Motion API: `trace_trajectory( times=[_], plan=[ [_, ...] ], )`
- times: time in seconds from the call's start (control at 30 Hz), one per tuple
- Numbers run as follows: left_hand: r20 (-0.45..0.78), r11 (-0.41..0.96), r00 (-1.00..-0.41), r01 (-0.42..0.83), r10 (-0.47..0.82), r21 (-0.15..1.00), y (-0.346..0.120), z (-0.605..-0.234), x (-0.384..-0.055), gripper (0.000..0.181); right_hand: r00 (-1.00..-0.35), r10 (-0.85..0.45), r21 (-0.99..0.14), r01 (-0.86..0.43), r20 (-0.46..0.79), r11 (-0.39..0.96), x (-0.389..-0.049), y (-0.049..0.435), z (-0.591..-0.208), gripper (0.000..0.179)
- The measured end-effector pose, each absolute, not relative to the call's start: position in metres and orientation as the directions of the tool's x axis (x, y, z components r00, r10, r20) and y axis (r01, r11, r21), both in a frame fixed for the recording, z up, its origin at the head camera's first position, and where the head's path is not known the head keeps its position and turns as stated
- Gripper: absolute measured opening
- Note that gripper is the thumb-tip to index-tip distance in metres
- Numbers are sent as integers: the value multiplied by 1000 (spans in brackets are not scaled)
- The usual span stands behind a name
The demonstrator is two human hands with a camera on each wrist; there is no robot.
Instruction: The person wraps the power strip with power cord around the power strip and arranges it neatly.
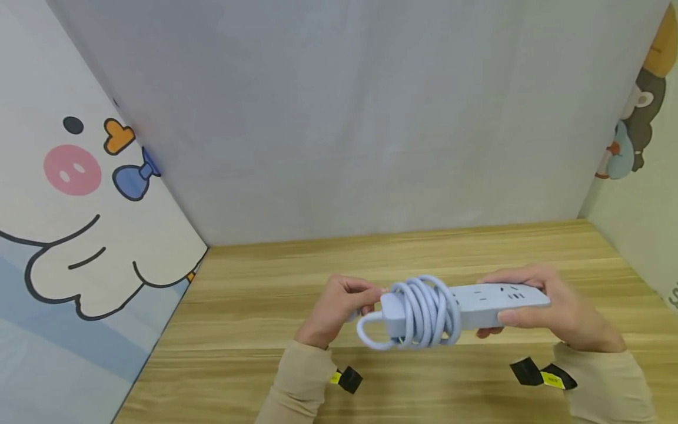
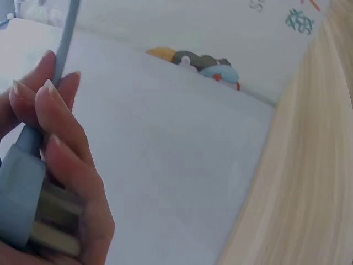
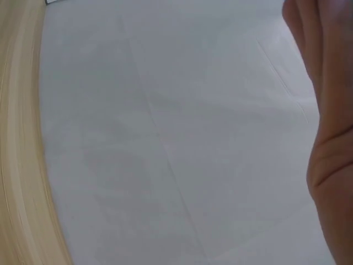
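Observation:
A white power strip (image 1: 484, 303) is held up over the wooden table, its right end gripped by my right hand (image 1: 564, 312), thumb along the front side and fingers around the back. Several turns of its cord (image 1: 426, 312) wrap the strip's left end, and a loose loop hangs out to the left. Beside that end, my left hand (image 1: 336, 309) holds the plug (image 2: 21, 190). In the left wrist view its fingers pinch the cord right at the plug, and metal prongs (image 2: 55, 240) point toward the palm. The right wrist view shows only part of the right hand (image 3: 336, 132).
The wooden table (image 1: 238, 335) runs back to a plain pale wall (image 1: 339, 129). A panel with a cartoon duck (image 1: 74, 171) stands at the left, and another cartoon panel (image 1: 635, 218) at the right. Black and yellow straps (image 1: 545, 375) show near both sleeves.

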State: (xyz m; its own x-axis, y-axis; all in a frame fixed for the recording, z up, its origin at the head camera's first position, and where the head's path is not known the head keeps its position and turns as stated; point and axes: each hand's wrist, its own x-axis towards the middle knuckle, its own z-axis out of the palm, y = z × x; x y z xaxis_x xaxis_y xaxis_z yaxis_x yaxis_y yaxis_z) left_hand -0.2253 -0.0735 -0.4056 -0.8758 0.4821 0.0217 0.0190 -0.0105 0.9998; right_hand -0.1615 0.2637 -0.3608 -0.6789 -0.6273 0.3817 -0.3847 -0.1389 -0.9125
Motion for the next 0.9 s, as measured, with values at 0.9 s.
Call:
trace_trajectory(
  times=[0.9],
  plan=[
    [80, 307, -883, 244, 463, 920, -58, -356, -174, 27, -751, -645, -751, -505, 140, 425, -159, 244, -357, 22]
  ],
)
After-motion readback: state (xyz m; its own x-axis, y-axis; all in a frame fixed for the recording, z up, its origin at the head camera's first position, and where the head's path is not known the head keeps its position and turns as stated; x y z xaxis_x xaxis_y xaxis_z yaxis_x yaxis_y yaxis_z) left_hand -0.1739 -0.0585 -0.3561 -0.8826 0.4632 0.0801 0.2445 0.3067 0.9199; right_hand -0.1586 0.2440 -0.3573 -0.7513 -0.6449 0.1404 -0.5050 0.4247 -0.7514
